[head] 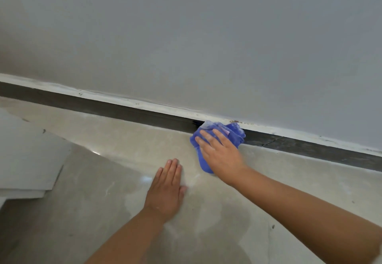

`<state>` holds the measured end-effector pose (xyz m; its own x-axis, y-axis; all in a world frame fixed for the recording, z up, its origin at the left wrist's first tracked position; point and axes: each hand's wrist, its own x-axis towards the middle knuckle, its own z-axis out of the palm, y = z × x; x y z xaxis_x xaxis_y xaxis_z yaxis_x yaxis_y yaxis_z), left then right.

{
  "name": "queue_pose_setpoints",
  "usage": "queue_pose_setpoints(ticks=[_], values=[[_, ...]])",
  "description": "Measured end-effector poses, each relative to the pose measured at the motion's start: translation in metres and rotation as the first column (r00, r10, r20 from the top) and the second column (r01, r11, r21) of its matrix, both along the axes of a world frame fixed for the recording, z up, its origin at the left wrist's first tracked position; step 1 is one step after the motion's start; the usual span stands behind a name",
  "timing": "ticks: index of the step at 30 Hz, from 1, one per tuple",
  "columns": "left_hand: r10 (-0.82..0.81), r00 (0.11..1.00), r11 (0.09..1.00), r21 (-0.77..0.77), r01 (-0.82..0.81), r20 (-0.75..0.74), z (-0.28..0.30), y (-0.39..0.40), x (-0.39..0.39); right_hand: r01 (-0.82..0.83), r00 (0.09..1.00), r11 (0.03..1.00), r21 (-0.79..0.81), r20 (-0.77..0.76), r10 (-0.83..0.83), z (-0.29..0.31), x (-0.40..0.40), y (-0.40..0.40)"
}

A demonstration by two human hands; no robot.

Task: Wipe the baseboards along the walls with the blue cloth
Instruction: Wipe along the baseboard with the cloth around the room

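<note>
A dark baseboard (115,109) with a white strip along its top runs diagonally under the grey wall, from the left edge down to the right. The bunched blue cloth (233,132) lies against the baseboard near the middle of the view, one end trailing onto the floor. My right hand (220,153) presses the cloth to the baseboard with straight, spread fingers. My left hand (167,187) lies flat on the floor, palm down, a little in front of the cloth and apart from it.
The floor (103,181) is pale, glossy tile with dusty smears. A stack of flat white boards (26,160) lies on the floor at the left. The grey wall (206,36) fills the upper half of the view.
</note>
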<state>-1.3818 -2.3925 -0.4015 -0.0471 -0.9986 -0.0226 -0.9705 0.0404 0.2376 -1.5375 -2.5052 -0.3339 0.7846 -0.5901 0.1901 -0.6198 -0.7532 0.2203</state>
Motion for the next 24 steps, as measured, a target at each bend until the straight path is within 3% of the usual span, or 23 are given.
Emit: queue_pose_setpoints(ticks=[8, 10, 15, 21, 24], values=[[0.148, 0.989, 0.982, -0.125, -0.144, 0.021, 0.009, 0.01, 0.008, -0.035, 0.998, 0.999, 0.035, 0.046, 0.034, -0.001, -0.006, -0.004], [0.135, 0.988, 0.977, -0.178, -0.121, 0.069, 0.004, 0.007, 0.003, -0.005, 1.0, 0.991, 0.137, -0.013, 0.007, -0.001, -0.004, -0.004], [0.137, 0.99, 0.977, -0.17, -0.128, 0.042, 0.003, -0.016, -0.016, -0.039, 0.976, 0.998, 0.058, -0.213, 0.051, -0.017, -0.003, -0.008], [0.065, 0.997, 0.985, -0.161, -0.057, 0.046, -0.003, -0.047, -0.013, 0.179, 0.95, 0.97, 0.165, -0.284, -0.127, -0.013, -0.05, -0.003], [0.011, 0.997, 0.993, -0.122, -0.002, 0.076, -0.002, -0.056, -0.017, 0.283, 0.939, 0.959, 0.028, -0.212, -0.271, -0.007, -0.098, 0.011]])
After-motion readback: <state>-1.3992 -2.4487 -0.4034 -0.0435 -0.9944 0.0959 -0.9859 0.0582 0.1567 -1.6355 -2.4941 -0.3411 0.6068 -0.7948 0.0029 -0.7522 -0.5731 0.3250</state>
